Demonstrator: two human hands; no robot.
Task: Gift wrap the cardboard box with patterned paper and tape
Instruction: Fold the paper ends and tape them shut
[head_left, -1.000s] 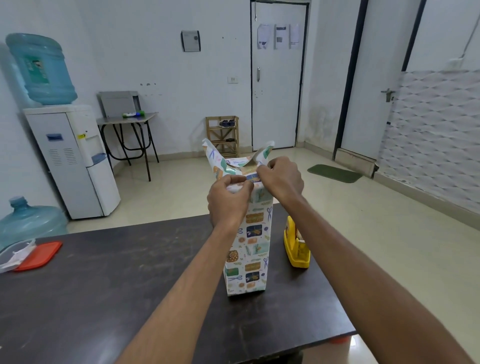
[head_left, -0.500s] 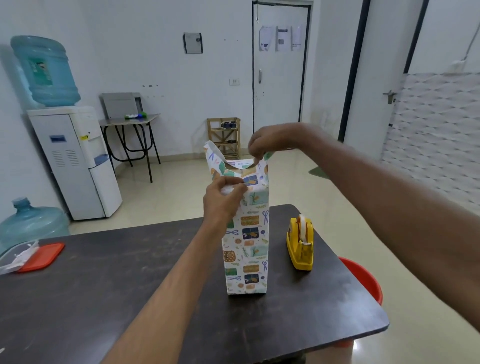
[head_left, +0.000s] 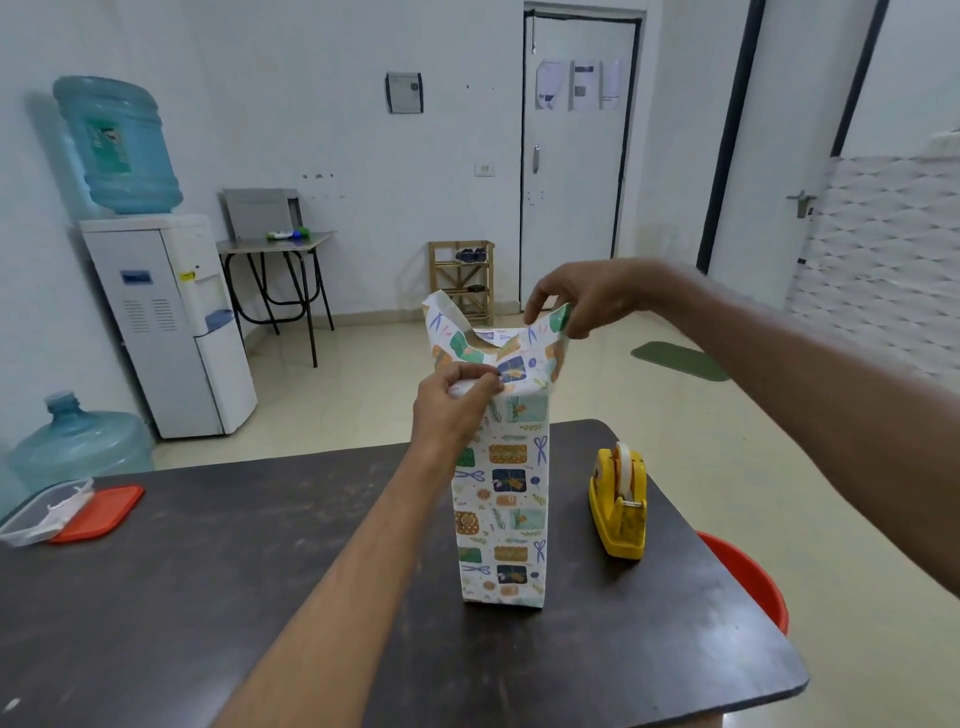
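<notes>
A tall box wrapped in patterned paper (head_left: 501, 499) stands upright on the dark table (head_left: 208, 597). Its top end is unclosed, and paper flaps stick up at the left and right corners, with a bit of brown cardboard showing between them. My left hand (head_left: 452, 405) pinches the near paper edge at the top left of the box. My right hand (head_left: 587, 299) reaches over from the right and pinches the upright right flap (head_left: 558, 327) between thumb and fingers. A yellow tape dispenser (head_left: 619, 501) with a roll of clear tape sits on the table just right of the box.
A clear plastic container (head_left: 41, 512) and its red lid (head_left: 101, 512) lie at the table's left edge. A red bucket (head_left: 748, 582) stands on the floor beyond the table's right edge. A water dispenser (head_left: 166, 322) and a spare water bottle (head_left: 78, 447) stand at the left.
My right hand has left the box top beside my left hand, risen and taken hold of the right paper flap. My left hand keeps its pinch on the near edge.
</notes>
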